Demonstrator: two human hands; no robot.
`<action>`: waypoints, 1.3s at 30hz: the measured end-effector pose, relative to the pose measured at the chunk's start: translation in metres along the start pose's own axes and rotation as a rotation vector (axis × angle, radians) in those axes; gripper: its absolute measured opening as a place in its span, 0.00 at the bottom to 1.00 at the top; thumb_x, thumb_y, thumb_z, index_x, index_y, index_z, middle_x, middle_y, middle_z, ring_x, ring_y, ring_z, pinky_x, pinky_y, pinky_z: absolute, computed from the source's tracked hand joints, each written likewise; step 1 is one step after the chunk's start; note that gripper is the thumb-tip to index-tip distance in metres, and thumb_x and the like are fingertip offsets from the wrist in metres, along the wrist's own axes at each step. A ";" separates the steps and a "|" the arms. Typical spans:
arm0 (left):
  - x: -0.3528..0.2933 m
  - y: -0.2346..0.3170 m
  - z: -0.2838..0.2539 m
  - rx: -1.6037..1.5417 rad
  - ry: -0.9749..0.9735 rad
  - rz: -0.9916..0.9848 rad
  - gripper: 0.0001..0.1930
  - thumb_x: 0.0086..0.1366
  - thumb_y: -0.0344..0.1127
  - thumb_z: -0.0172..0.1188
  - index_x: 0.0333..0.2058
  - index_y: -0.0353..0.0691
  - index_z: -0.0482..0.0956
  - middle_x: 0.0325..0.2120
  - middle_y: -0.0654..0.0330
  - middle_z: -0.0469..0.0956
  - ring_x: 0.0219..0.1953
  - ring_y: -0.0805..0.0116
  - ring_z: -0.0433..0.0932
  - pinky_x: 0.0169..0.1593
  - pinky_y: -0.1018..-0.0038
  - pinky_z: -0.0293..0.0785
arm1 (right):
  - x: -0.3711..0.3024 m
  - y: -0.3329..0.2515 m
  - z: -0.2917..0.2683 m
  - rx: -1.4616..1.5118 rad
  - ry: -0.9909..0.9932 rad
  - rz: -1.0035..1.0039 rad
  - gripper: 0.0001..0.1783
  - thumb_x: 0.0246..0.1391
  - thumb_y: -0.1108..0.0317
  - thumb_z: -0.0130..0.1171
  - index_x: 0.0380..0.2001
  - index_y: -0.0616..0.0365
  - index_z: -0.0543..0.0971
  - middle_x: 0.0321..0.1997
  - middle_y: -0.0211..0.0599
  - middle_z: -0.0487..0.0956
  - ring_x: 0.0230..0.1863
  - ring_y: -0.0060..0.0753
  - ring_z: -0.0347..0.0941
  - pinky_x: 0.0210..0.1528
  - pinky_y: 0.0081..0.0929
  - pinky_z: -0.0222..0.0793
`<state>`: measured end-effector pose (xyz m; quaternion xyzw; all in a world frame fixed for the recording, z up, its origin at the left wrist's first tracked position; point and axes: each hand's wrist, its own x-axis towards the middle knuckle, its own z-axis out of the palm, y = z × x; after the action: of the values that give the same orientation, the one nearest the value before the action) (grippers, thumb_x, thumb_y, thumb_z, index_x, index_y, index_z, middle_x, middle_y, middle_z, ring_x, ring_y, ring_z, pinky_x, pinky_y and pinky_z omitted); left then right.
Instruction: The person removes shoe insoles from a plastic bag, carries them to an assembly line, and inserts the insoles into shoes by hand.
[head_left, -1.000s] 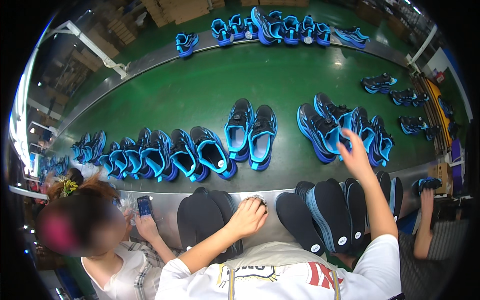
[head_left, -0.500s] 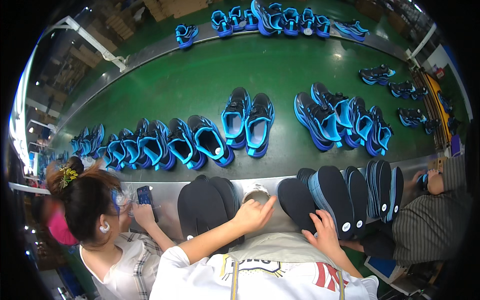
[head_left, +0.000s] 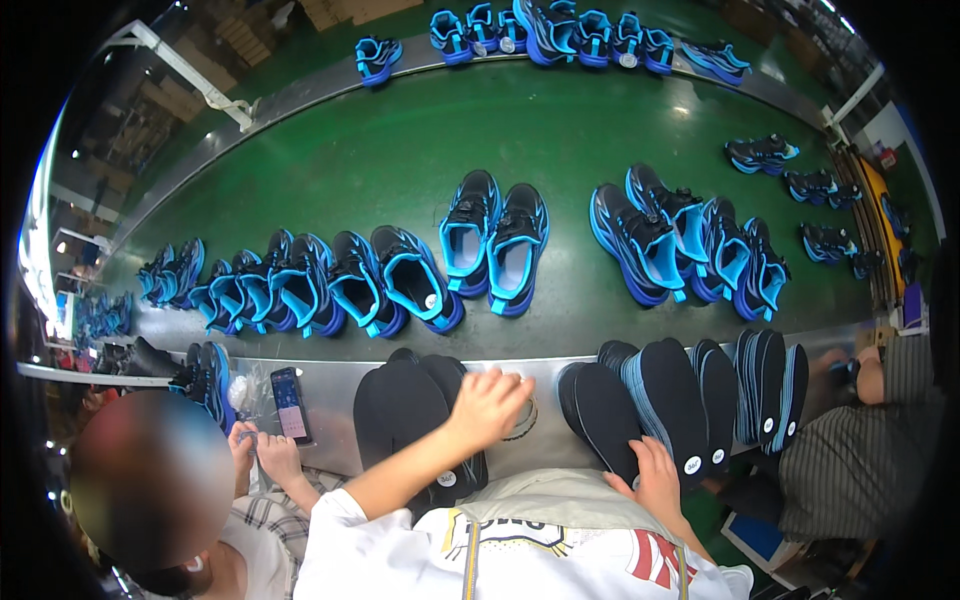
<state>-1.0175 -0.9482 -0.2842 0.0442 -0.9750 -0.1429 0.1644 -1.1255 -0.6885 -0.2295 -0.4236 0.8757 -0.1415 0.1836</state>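
My left hand (head_left: 490, 408) hovers over the metal edge strip, its fingers bent and drawn together. Whatever may be in them is too small to make out. Partly hidden beneath it is a round, ring-rimmed object (head_left: 523, 420), perhaps a roll or a small tub. Closed at the heel end of a black insole (head_left: 600, 408), my right hand (head_left: 656, 475) has its thumb at the heel and its fingers along the side edge. A pile of black insoles (head_left: 388, 410) lies left of my left hand, partly covered by my forearm. More stacked insoles (head_left: 665, 395) stand right of the held one.
Black-and-blue sneakers (head_left: 415, 275) line the green belt. A pair (head_left: 518, 245) sits straight ahead, with others (head_left: 645, 240) to the right. Along the far ledge stand more shoes (head_left: 545, 35). At left a co-worker's hands (head_left: 270, 455) are near a phone (head_left: 290, 400); another person's sleeve (head_left: 850, 460) is at right.
My left hand's pointing finger has curled in, and the hand has shifted slightly left and up. My right hand's spread fingers have drawn in at the insole's heel. The co-worker at left has leaned down.
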 end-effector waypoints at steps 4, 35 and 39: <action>0.037 -0.066 0.016 -0.402 0.006 -0.255 0.13 0.47 0.28 0.50 0.35 0.44 0.70 0.26 0.59 0.72 0.30 0.61 0.72 0.30 0.67 0.65 | 0.013 -0.012 -0.040 0.363 -0.067 0.079 0.30 0.41 0.63 0.59 0.47 0.64 0.62 0.46 0.55 0.62 0.46 0.54 0.62 0.45 0.36 0.62; 0.043 0.036 -0.026 -0.155 -0.401 -0.150 0.32 0.43 0.51 0.56 0.49 0.49 0.64 0.42 0.46 0.62 0.39 0.54 0.62 0.37 0.66 0.57 | 0.066 0.015 -0.074 0.420 0.173 0.093 0.22 0.52 0.74 0.38 0.50 0.74 0.60 0.52 0.56 0.63 0.51 0.48 0.61 0.53 0.32 0.54; 0.012 0.049 0.001 -0.081 -0.469 -0.180 0.32 0.44 0.54 0.55 0.49 0.48 0.65 0.41 0.46 0.63 0.40 0.53 0.63 0.40 0.64 0.58 | 0.070 0.020 -0.076 0.307 0.238 0.025 0.19 0.52 0.74 0.41 0.46 0.74 0.65 0.51 0.56 0.65 0.45 0.47 0.65 0.49 0.32 0.58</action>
<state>-1.0310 -0.9026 -0.2673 0.0897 -0.9721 -0.2021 -0.0778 -1.2132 -0.7248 -0.1839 -0.3599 0.8645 -0.3203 0.1432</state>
